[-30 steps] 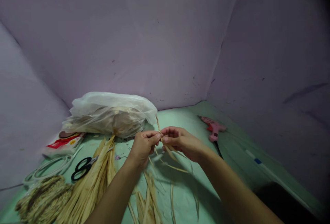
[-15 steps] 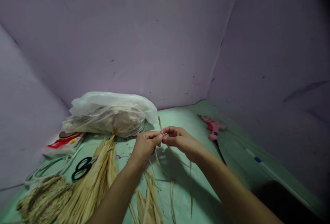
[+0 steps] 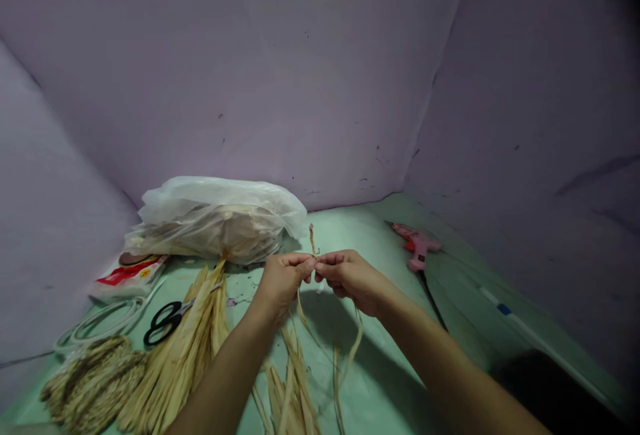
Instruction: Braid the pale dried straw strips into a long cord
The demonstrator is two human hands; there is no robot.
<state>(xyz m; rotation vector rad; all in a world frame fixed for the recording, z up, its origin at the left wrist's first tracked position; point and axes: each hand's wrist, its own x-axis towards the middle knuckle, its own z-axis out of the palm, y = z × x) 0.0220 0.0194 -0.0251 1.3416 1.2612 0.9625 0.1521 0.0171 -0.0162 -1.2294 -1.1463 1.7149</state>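
A short braid of dried fibre [image 3: 313,240] sticks up from between my two hands, its tip upright above the fingers. My left hand [image 3: 286,279] pinches its lower end between thumb and forefinger. Right against it, my right hand [image 3: 350,278] pinches the fibre strands at the same spot, fingers curled. Loose strands [image 3: 356,341] hang down below both hands over the table. The exact crossing of the strands is hidden behind my fingertips.
Left of my arms lie a bundle of dried fibre strips [image 3: 185,348], black-handled scissors [image 3: 167,321], a coiled braid [image 3: 95,381], a white cable [image 3: 100,325] and a plastic bag [image 3: 215,221]. More strips [image 3: 295,388] lie near the front. A pink glue gun [image 3: 417,245] rests at right.
My right fingers have closed in against the left fingertips, level with them. The strands hanging under my right hand have shifted and now curve. My left hand keeps its pinch.
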